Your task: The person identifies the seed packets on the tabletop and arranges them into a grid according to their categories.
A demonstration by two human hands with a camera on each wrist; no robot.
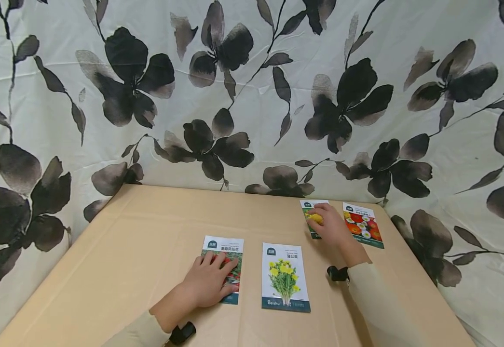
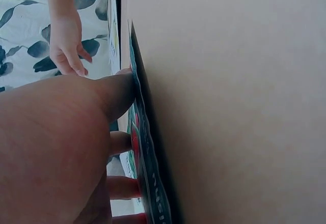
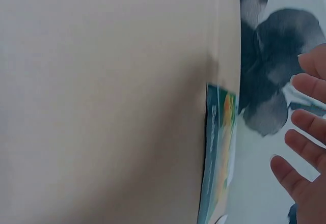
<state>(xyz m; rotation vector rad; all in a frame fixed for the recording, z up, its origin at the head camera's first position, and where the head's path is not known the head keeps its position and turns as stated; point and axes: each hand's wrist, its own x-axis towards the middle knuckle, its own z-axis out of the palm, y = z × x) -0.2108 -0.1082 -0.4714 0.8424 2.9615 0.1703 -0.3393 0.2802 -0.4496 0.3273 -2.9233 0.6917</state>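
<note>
My left hand (image 1: 206,283) rests on a seed packet with red flowers (image 1: 231,245), its fingers spread over the picture and the thumb by the lower edge. In the left wrist view the thumb (image 2: 121,94) and fingertips touch that packet's printed face (image 2: 147,158). Toward the far edge, my right hand (image 1: 333,230) is over a seed packet with a yellow flower (image 1: 315,235) and partly covers it. The right wrist view has these fingers (image 3: 300,145) spread and apart from the packet lying below (image 3: 216,142).
A seed packet with yellow dandelions (image 1: 284,277) lies between the hands, near the front. Right of my right hand is another packet with red and white flowers (image 1: 364,225). All lie on a tan tabletop (image 1: 147,231); a floral cloth (image 1: 278,115) hangs behind it.
</note>
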